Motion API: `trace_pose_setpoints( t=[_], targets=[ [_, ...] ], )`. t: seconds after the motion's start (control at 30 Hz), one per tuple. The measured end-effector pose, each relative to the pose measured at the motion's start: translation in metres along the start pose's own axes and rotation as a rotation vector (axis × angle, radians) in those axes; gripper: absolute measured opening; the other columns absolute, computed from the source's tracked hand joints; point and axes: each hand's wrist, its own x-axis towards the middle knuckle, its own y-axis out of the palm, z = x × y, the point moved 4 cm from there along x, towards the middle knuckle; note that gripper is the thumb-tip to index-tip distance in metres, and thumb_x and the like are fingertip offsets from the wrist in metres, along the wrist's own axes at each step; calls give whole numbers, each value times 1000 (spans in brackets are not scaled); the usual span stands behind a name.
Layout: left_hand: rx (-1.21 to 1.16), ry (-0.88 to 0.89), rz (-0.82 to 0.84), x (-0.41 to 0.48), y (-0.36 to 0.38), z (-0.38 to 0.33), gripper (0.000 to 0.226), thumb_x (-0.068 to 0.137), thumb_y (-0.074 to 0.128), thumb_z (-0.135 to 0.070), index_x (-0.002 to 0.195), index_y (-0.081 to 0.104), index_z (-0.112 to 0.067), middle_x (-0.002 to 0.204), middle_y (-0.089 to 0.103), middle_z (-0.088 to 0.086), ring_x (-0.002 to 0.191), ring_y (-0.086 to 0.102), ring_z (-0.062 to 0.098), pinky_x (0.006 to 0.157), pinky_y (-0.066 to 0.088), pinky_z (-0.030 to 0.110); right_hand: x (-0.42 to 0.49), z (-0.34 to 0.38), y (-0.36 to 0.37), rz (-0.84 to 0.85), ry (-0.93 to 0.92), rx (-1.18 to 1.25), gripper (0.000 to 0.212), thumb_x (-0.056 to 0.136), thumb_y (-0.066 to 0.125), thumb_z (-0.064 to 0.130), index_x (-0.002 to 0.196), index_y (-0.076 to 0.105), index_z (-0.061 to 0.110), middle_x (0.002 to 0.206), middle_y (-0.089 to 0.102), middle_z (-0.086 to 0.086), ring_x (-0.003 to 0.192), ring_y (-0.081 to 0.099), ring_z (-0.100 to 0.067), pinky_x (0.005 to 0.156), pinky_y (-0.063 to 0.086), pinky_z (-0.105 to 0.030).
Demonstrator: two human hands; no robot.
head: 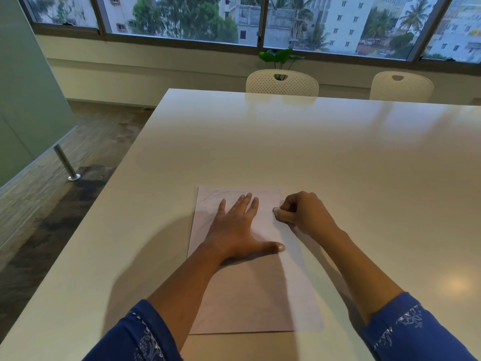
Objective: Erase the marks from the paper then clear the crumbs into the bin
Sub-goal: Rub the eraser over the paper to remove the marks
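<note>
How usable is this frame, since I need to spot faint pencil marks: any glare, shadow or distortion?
Head view: dim, bluish window light; shadow under the left hand and forearm darkens the lower paper; a soft glare spot lies on the table at lower right, off the sheet; the wide lens bows the window frame. Marks are too faint to tell.

Blue sleeves (140,332) with silvery-white embroidery (411,320) near the cuffs.

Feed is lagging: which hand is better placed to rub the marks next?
Right. The right hand pinches the eraser on the paper near its right edge; the left hand lies flat on it.
</note>
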Motion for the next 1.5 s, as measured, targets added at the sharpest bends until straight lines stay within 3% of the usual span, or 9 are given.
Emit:
trace_pose_setpoints(
  t=[0.23,0.4,0.67,0.8,1.0,1.1,1.2,1.37,1.5],
  targets=[
    [70,-110,0,-13,-9,42,137,56,17,-106,158,-11,-20,165,-17,-5,150,-17,8,124,-6,48,-7,8,-1,-55,-123,-285,32,92,60,27,66,57,7,60,56,-9,52,45,-23,52,33,-28],
    [87,-121,27,-20,-12,58,144,45,8,-109,158,-14,-22,163,-21,-8,150,-19,8,123,-8,50,-8,12,-1,-65,-180,-373,33,95,55,29,77,64,3,75,55,-8,59,49,-23,52,33,-28],
    [76,-71,30,-20,-11,57,139,48,17,-109,158,-12,-29,163,-18,-14,149,-19,5,122,-10,52,-5,8,-5,-77,-169,-207,18,90,69,31,89,69,13,78,69,-4,64,59,-18,55,41,-22],
    [89,-83,44,-20,-12,56,142,45,19,-109,158,-13,-29,163,-19,-13,150,-19,7,122,-10,54,-7,14,2,-95,-167,-75,16,88,70,33,96,70,19,67,68,4,53,57,-10,52,43,-18],
    [69,-75,47,-20,-12,57,150,39,24,-111,158,-13,-28,163,-19,-13,149,-20,7,121,-9,55,-14,23,6,-152,-197,-41,17,88,72,23,99,79,13,85,75,-1,55,54,-1,52,35,-5],
    [63,-66,45,-20,-12,57,147,43,30,-109,158,-12,-28,164,-19,-13,149,-20,6,121,-12,53,-29,36,20,-84,-272,-1,15,86,74,25,95,80,15,72,66,9,59,56,-5,57,39,-8],
    [57,-63,50,-20,-13,56,142,49,39,-104,158,-11,-27,164,-18,-13,149,-20,5,121,-13,52,-41,47,39,31,-395,-62,17,85,73,35,95,80,23,82,70,2,73,61,-12,68,50,-27],
    [41,-73,50,-21,-13,56,146,44,33,-108,158,-12,-29,164,-19,-13,150,-20,7,121,-12,53,-9,25,14,-131,-151,154,12,82,79,21,88,80,11,75,66,10,65,63,-2,65,53,-22],
    [30,-80,44,-20,-12,57,149,39,30,-110,158,-11,-30,164,-18,-14,149,-20,6,121,-11,54,-2,22,10,-187,-107,161,10,83,78,18,87,80,9,70,64,12,60,60,0,62,52,-19]
  ],
)
